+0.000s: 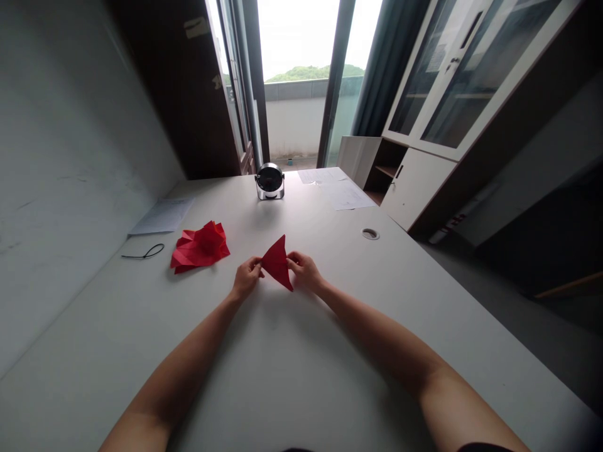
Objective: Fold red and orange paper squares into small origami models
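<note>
Item under handling: a folded, triangular piece of red paper (277, 262), located at mid-width of the white, smooth-topped table (264, 389), between the two hands. One point faces the far edge of the table, another slants toward the near edge. Whether its lower point touches the tabletop cannot be determined.

Grip: the left hand (247, 277) pinches the left corner of the piece between thumb and fingers. The right hand (305, 271) pinches the opposite side near its middle, fingertips drawn together on the paper. Both forearms reach in from the near edge.

Step in hand, as judged: two-handed holding and shaping of the folded paper. From this position, further handling would call for a light, even pinch on both sides; uneven pull could open the folds or skew the creases.

Surroundings: a loose pile of creased red paper (200, 247) lies left of the left hand. A thin black looped cord (153, 252) and white paper sheets (162, 216) lie along the left edge. A round, black-faced device on a silvery stand (270, 179) is upright near the far edge. Printed white sheets (349, 195) are at the far right corner; a white ring (375, 237) is near the right edge.
</note>
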`<state>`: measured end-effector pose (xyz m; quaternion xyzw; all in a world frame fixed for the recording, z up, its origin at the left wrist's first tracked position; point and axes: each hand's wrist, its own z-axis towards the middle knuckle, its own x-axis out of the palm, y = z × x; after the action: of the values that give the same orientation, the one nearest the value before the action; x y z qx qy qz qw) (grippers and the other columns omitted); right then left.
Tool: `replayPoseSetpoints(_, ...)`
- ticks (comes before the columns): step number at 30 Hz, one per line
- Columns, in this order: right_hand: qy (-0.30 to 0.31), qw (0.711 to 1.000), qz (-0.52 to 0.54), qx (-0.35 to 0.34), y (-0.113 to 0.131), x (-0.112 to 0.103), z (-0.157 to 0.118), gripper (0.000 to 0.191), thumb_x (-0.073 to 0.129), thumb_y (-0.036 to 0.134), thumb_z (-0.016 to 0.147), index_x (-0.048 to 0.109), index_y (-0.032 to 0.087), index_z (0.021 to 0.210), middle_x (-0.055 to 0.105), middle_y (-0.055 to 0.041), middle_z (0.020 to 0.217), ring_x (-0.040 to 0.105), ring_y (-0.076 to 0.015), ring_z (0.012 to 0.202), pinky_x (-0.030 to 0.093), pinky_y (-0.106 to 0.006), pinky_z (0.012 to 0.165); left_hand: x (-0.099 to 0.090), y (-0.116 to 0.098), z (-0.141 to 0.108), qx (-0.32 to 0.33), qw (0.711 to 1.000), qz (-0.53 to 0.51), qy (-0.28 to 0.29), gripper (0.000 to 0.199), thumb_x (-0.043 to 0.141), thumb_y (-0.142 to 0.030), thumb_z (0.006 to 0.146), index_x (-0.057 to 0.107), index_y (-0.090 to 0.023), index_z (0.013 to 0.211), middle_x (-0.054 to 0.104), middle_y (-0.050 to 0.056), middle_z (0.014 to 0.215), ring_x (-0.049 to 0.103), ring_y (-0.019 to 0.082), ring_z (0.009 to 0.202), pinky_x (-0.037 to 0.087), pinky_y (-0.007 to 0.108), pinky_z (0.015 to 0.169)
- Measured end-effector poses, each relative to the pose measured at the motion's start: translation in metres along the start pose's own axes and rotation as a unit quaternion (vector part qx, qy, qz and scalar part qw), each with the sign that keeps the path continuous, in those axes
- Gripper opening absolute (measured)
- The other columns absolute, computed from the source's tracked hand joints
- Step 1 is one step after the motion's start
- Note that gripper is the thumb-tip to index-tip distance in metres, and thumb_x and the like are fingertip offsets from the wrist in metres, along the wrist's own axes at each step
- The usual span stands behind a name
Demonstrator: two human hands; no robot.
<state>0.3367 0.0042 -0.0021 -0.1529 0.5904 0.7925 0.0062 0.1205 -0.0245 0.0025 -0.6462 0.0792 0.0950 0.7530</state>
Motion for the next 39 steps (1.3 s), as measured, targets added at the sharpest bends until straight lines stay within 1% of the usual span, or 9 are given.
replayPoseSetpoints(3, 0.022, 0.998, 0.066, 0.001, 0.003, 0.003, -0.001, 0.025, 0.058, 0.043, 0.086, 0.064, 0.019, 0.085, 0.067, -0.0016, 0.077, 0.059, -0.0156, 0.070, 0.046, -0.027, 0.065, 0.003, -0.001, 0.001, -0.027, 0.997, -0.071, 0.009, 0.028, 0.062, -0.040, 0.082, 0.069, -0.016, 0.096, 0.068, 0.004, 0.078, 0.062, 0.014, 0.060, 0.050, 0.026, 0.062)
replayPoseSetpoints(7, 0.046, 0.987, 0.152, 0.013, 0.009, 0.005, -0.003, 0.031, 0.062, 0.049, 0.085, 0.061, 0.019, 0.084, 0.064, -0.0009, 0.074, 0.058, -0.0154, 0.067, 0.047, -0.028, 0.064, 0.005, 0.000, 0.002, -0.058, 0.988, -0.142, 0.023, 0.030, 0.065, -0.041, 0.080, 0.068, -0.015, 0.094, 0.067, 0.003, 0.076, 0.060, 0.013, 0.059, 0.050, 0.027, 0.063)
replayPoseSetpoints(13, 0.063, 0.975, 0.213, 0.002, 0.019, 0.004, -0.007, 0.034, 0.062, 0.049, 0.086, 0.063, 0.017, 0.096, 0.064, -0.0021, 0.078, 0.058, -0.0151, 0.070, 0.048, -0.029, 0.066, 0.003, 0.006, 0.005, -0.075, 0.976, -0.202, 0.011, 0.030, 0.070, -0.040, 0.077, 0.067, -0.014, 0.092, 0.064, 0.002, 0.074, 0.058, 0.011, 0.059, 0.049, 0.026, 0.063)
replayPoseSetpoints(18, 0.065, 0.976, 0.210, -0.001, 0.024, 0.003, -0.008, 0.034, 0.068, 0.047, 0.082, 0.061, 0.018, 0.099, 0.063, -0.0012, 0.077, 0.058, -0.0148, 0.069, 0.048, -0.028, 0.065, 0.003, 0.005, 0.006, -0.082, 0.973, -0.214, 0.011, 0.031, 0.071, -0.041, 0.077, 0.065, -0.014, 0.090, 0.063, 0.001, 0.072, 0.056, 0.010, 0.059, 0.049, 0.026, 0.064)
replayPoseSetpoints(22, 0.061, 0.979, 0.196, 0.003, 0.024, 0.004, -0.008, 0.036, 0.068, 0.048, 0.081, 0.061, 0.018, 0.098, 0.064, -0.0018, 0.078, 0.058, -0.0156, 0.071, 0.049, -0.028, 0.065, 0.003, 0.002, 0.005, -0.080, 0.976, -0.203, 0.015, 0.032, 0.069, -0.042, 0.077, 0.065, -0.014, 0.091, 0.062, 0.000, 0.072, 0.057, 0.010, 0.060, 0.050, 0.027, 0.065)
replayPoseSetpoints(26, 0.063, 0.977, 0.206, 0.008, 0.023, 0.004, -0.008, 0.035, 0.068, 0.047, 0.081, 0.062, 0.018, 0.100, 0.063, -0.0020, 0.078, 0.058, -0.0159, 0.071, 0.049, -0.029, 0.066, 0.003, 0.000, 0.005, -0.084, 0.978, -0.192, 0.017, 0.034, 0.069, -0.043, 0.077, 0.065, -0.014, 0.092, 0.063, 0.001, 0.073, 0.057, 0.011, 0.060, 0.050, 0.028, 0.066)
replayPoseSetpoints(33, 0.065, 0.969, 0.238, 0.016, 0.022, 0.004, -0.007, 0.024, 0.064, 0.033, 0.079, 0.062, 0.018, 0.098, 0.064, -0.0013, 0.079, 0.059, -0.0148, 0.070, 0.049, -0.028, 0.066, 0.003, -0.002, 0.005, -0.083, 0.977, -0.195, 0.017, 0.033, 0.070, -0.042, 0.075, 0.066, -0.013, 0.091, 0.064, 0.001, 0.072, 0.057, 0.010, 0.059, 0.049, 0.027, 0.065)
replayPoseSetpoints(37, 0.047, 0.978, 0.203, 0.028, 0.013, 0.005, -0.004, 0.021, 0.057, 0.025, 0.076, 0.060, 0.018, 0.095, 0.065, -0.0001, 0.078, 0.060, -0.0144, 0.068, 0.050, -0.027, 0.064, 0.004, -0.003, 0.004, -0.073, 0.980, -0.185, 0.032, 0.032, 0.068, -0.040, 0.077, 0.066, -0.013, 0.094, 0.065, 0.002, 0.074, 0.058, 0.011, 0.061, 0.051, 0.028, 0.066)
replayPoseSetpoints(39, 0.032, 0.985, 0.168, 0.036, 0.009, 0.005, -0.003, 0.020, 0.056, 0.025, 0.075, 0.061, 0.018, 0.094, 0.067, 0.0000, 0.079, 0.061, -0.0143, 0.069, 0.049, -0.026, 0.063, 0.004, -0.004, 0.003, -0.071, 0.981, -0.175, 0.041, 0.031, 0.067, -0.039, 0.078, 0.066, -0.012, 0.094, 0.066, 0.003, 0.074, 0.060, 0.012, 0.062, 0.051, 0.028, 0.067)
